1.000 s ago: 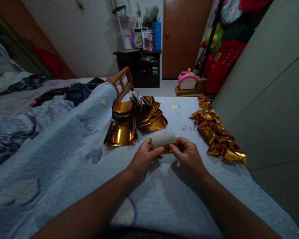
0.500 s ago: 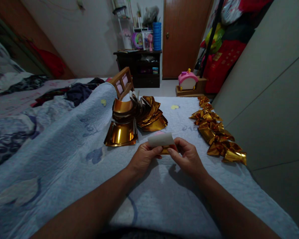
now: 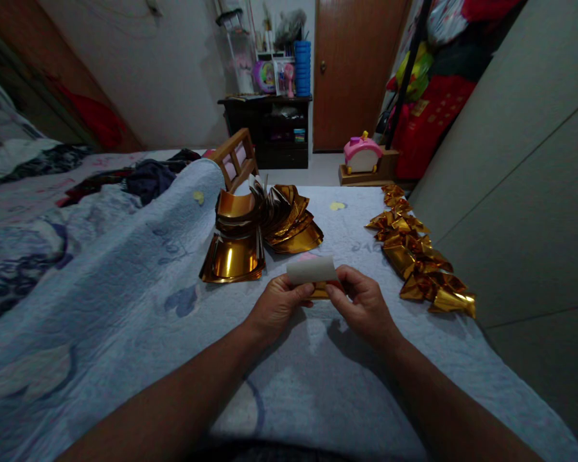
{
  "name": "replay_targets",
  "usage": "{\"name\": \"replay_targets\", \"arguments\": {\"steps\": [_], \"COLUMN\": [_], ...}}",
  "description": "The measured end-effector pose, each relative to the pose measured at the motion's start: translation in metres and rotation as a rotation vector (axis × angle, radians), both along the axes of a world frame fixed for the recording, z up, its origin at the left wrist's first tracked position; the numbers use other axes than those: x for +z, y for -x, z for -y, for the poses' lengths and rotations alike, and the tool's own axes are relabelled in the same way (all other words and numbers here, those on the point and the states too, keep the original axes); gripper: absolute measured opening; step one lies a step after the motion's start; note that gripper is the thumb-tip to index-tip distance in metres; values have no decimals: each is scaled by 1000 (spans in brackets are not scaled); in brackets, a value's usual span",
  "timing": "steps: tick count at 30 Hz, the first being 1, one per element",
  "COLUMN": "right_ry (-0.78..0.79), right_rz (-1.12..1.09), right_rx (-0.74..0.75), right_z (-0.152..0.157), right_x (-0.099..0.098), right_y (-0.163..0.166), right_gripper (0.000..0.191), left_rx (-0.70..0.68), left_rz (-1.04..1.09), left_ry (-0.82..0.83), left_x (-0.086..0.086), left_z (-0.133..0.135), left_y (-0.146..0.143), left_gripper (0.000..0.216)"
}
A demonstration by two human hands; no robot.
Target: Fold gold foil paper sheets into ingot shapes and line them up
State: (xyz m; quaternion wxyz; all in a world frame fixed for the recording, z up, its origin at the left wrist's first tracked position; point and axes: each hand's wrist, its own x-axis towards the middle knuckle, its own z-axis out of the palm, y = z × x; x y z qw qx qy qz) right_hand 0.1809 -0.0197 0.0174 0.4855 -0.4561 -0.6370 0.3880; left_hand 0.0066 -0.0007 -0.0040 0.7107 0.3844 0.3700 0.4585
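A sheet of gold foil paper (image 3: 311, 270), pale on its back, is curled over between my hands above the bed. My left hand (image 3: 280, 301) grips its left end, thumb on the gold fold. On the right end, my right hand (image 3: 361, 296) pinches with thumb and fingers. Beyond my left hand lie fanned stacks of gold foil sheets (image 3: 234, 256), curved and shiny. To the right, a row of folded gold foil pieces (image 3: 404, 253) with flared ends runs along the bed's edge.
A pale blue quilted cover (image 3: 173, 359) spreads under everything. A wooden bed rail (image 3: 241, 160) stands behind the stacks. Clothes and bedding (image 3: 144, 179) lie at the left. A pale cabinet (image 3: 525, 212) rises on the right, and a pink toy (image 3: 363, 156) sits past the far edge.
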Motion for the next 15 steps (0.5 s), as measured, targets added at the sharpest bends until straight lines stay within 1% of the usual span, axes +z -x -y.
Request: {"name": "replay_targets", "arguments": {"steps": [5,10,15], "right_ry": [-8,-78,-121], "right_rz": [-1,38,84], "right_rx": [4,-15,-50], "right_z": [1,1,0], "right_x": [1,-1,-1], "right_y": [0,1,1], "right_gripper": [13,12,13], "left_rx": [-11,-23,-46], "left_rz": [14,48,89], "left_ry": [5,8,48], "left_x": [-2,0,3], "left_z": [0,0,1], "left_y": [0,-1,-1], "left_gripper": [39,38,39]}}
